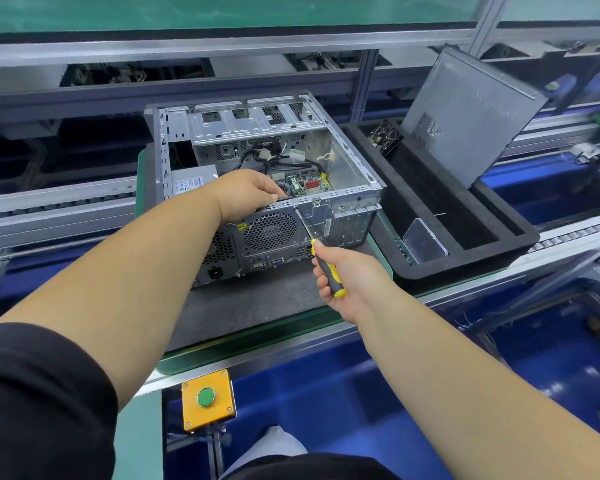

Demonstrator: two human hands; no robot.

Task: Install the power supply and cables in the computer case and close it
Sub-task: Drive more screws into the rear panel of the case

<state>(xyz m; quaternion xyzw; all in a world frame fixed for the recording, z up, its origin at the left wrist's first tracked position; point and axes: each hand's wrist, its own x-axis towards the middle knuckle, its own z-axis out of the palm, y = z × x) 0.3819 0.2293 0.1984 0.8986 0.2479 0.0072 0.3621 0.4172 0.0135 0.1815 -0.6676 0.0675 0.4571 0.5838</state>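
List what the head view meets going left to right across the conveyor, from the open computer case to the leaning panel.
Computer case → screwdriver in the right hand → black foam tray → side panel.

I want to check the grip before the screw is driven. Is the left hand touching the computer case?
Touching. In the head view, the left hand rests on the top rear edge of the computer case, fingers curled over it, just above the fan grille.

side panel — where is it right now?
Off the case, in the head view's upper right: the side panel stands tilted in the black tray just right of the case.
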